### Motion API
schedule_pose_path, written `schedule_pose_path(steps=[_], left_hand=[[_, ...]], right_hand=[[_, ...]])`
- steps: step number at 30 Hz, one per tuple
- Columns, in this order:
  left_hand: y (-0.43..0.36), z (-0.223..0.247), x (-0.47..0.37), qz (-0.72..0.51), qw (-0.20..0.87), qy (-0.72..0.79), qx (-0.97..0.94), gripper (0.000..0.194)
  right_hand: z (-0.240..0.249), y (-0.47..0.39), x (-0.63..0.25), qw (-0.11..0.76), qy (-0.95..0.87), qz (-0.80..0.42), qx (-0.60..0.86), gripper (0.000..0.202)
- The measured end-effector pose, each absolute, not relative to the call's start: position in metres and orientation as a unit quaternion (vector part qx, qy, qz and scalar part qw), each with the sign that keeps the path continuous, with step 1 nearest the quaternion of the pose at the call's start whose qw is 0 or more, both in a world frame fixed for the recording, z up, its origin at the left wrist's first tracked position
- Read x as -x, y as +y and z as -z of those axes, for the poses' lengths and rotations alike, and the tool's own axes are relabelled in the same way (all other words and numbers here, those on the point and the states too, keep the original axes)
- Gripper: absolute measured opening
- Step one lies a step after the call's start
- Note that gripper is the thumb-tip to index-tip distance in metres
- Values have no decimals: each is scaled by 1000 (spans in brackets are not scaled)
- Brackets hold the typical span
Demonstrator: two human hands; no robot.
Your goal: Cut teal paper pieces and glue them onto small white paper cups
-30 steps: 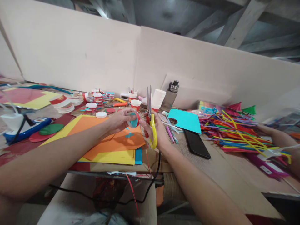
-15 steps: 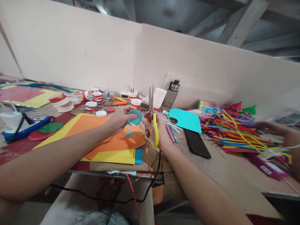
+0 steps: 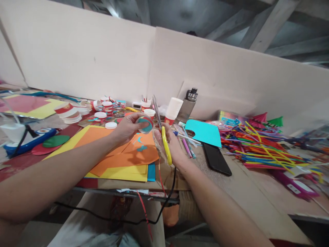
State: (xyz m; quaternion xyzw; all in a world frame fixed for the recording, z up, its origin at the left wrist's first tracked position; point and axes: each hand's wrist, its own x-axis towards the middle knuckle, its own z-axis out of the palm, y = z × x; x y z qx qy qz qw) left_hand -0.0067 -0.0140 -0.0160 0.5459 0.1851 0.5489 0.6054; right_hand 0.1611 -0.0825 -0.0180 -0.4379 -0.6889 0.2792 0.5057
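Left hand (image 3: 130,127): Your thumb and fingers are clamped on the round piece, at its left side.
Round piece (image 3: 146,126): Blue face, red and white at the rim; held up over the far edge of the orange sheet, tilted, left of the scissors.
Right hand (image 3: 171,142): Your fingers are closed around the handles of the scissors, just beside the round piece.
Scissors (image 3: 167,148): Yellow handle toward you, blades pointing up and away, apart from the round piece; you cannot tell the blade gap from this angle.
Orange sheet (image 3: 120,160): Lies on the yellow sheet (image 3: 117,173), with blue scraps (image 3: 141,148) on top.
Phone (image 3: 216,160): Right of your right hand, partly beneath the turquoise sheet (image 3: 205,133).
Cup stack (image 3: 174,108): Beyond the scissors, beside the bottle (image 3: 186,109).
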Motion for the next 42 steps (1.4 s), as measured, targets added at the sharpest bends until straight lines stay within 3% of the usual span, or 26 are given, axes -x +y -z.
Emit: schedule_pose_path(steps=[15, 42], left_hand=[[-16, 5, 11, -549, 631, 189, -515, 28], [-6, 7, 18, -528, 632, 175, -540, 26]], right_hand=[[14, -85, -173, 409, -759, -231, 450, 35], [4, -93, -167, 383, -766, -240, 458, 36]])
